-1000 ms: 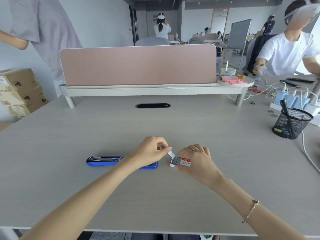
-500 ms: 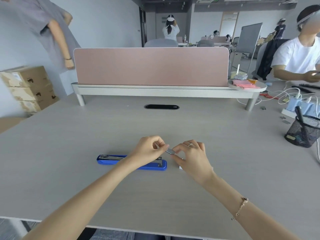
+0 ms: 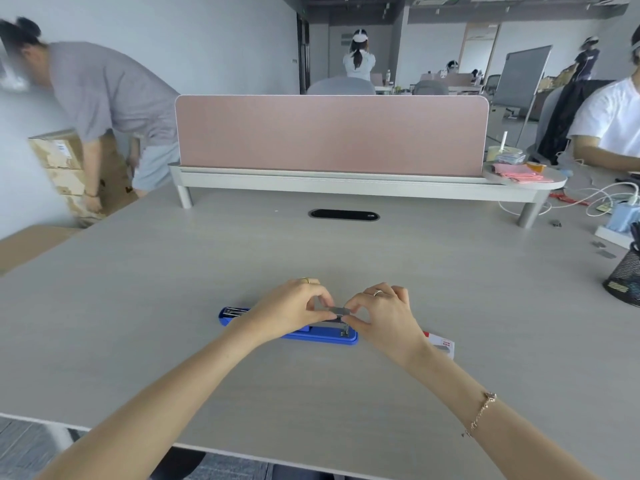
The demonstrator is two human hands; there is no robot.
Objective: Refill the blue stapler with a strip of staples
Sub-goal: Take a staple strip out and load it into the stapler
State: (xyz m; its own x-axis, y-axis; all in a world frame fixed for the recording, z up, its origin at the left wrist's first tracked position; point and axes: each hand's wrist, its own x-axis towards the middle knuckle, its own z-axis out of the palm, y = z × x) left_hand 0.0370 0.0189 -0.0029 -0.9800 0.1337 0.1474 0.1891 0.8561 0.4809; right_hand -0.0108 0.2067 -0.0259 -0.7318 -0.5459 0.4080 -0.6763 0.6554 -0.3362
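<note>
The blue stapler (image 3: 318,336) lies opened flat on the desk, its metal staple channel showing at the left end; my left hand covers its middle. A short grey strip of staples (image 3: 337,310) is held just above the stapler's right half, pinched at its left end by my left hand (image 3: 294,308) and at its right end by my right hand (image 3: 384,313). The white and red staple box (image 3: 441,344) lies on the desk behind my right wrist, partly hidden.
A pink divider on a grey shelf (image 3: 332,183) crosses the back of the desk (image 3: 138,306). A black mesh pen cup (image 3: 625,278), chargers and cables sit at the right. A person bends over cardboard boxes (image 3: 60,168) at left; another sits at right.
My right hand let go of the staple box, which now lies on the desk. Both hands came together over the stapler and now hold the staple strip between them.
</note>
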